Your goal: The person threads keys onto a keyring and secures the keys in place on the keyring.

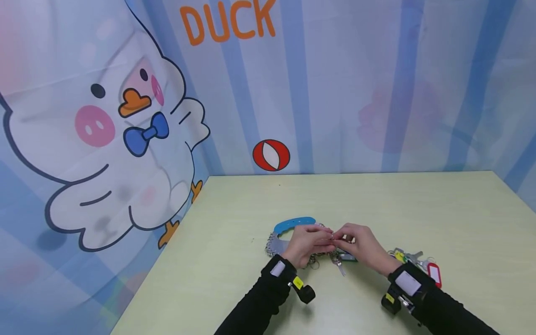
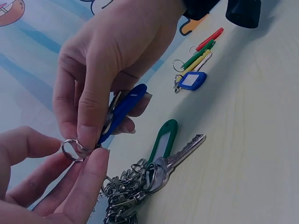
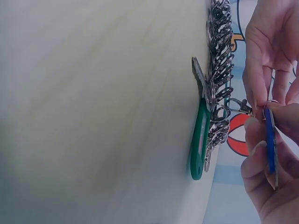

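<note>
First: What is held by the left hand [image 1: 307,242]?

Second: A small metal ring [image 2: 66,154] is gripped at its fingertips. It is held above the worktop [image 1: 356,200], well in front of the back edge and nearer the left edge than the right.

First: And by the right hand [image 1: 364,244]?

Second: A blue tag [image 2: 122,114] is gripped in its curled fingers, with a partly hidden key beside it. The ring is touched by the right thumb as well, so the two hands are brought together at the fingertips.

First: What is seen beneath and around them?

Second: A grey and blue loop [image 1: 294,224] is laid on the worktop behind the left hand, towards the left edge. A bunch of metal clasps [image 2: 126,191] is bordered by a green tag [image 2: 163,143] and a silver key [image 2: 187,150].

First: Is anything placed further right?

Second: Yes, by the right wrist, towards the right edge, a small group is seen: a red tag [image 2: 210,39], a second green tag [image 2: 198,55], a yellow tag [image 2: 196,64] and a second blue tag [image 2: 192,81].
</note>
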Action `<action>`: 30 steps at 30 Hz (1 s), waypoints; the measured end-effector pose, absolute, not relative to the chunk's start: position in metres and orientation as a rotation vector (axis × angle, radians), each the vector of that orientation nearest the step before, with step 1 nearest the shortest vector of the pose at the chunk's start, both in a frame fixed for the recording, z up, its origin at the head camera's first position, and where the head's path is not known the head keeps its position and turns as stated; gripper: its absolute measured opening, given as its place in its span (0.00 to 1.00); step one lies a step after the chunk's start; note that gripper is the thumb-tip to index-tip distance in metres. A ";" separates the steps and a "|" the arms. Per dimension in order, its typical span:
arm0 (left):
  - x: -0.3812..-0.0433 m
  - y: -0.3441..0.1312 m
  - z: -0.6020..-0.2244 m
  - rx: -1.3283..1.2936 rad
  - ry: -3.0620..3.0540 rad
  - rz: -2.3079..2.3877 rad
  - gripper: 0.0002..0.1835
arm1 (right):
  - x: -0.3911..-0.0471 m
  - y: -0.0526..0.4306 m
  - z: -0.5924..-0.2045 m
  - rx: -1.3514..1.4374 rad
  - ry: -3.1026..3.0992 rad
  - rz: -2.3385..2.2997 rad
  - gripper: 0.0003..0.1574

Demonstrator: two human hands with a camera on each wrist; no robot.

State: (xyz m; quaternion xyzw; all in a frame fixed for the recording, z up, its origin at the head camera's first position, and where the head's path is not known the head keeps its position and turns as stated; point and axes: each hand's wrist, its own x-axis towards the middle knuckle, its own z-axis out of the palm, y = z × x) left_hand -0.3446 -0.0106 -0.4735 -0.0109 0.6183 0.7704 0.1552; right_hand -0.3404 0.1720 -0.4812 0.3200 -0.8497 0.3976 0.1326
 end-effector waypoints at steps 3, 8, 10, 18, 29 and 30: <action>-0.344 -0.011 -0.474 -0.036 1.761 2.215 0.11 | -0.340 0.173 -0.481 0.931 -2.473 1.149 0.05; -0.343 -0.010 -0.474 -0.032 1.765 2.214 0.11 | -0.340 0.173 -0.481 0.928 -2.499 1.155 0.06; -0.343 -0.009 -0.474 -0.028 1.782 2.206 0.12 | -0.340 0.174 -0.481 0.935 -2.501 1.157 0.06; -0.342 -0.008 -0.474 -0.017 1.839 2.195 0.11 | -0.338 0.177 -0.479 0.977 -2.512 1.177 0.06; -0.341 -0.005 -0.472 -0.039 1.872 2.169 0.09 | -0.339 0.177 -0.479 0.980 -2.522 1.148 0.07; -0.341 -0.005 -0.471 -0.042 1.886 2.165 0.09 | -0.340 0.177 -0.479 0.984 -2.525 1.147 0.07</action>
